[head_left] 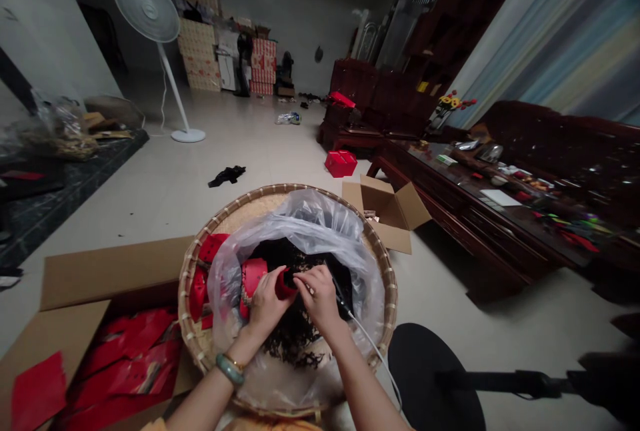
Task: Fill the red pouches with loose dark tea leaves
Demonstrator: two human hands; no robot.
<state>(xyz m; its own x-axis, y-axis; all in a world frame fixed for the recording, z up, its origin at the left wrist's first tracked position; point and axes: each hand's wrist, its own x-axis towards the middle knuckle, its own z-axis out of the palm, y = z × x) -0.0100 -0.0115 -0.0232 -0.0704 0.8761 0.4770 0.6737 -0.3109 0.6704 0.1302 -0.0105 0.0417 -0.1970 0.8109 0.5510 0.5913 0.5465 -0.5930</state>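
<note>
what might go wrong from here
The left hand and right hand work a red packet right over loose dark leaves, so it might drop in or scatter them. The white cord crosses the tray rim by the right hand and might snag.

Probably a home living room: carved wooden sofa (565,144), long wooden table (450,211), standing fan (146,6), stacked cartons (197,54).

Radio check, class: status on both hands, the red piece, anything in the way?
Left hand, right hand: fingers pinching red packet. Over dark loose material in clear plastic bag. White cable beside right hand.
</note>
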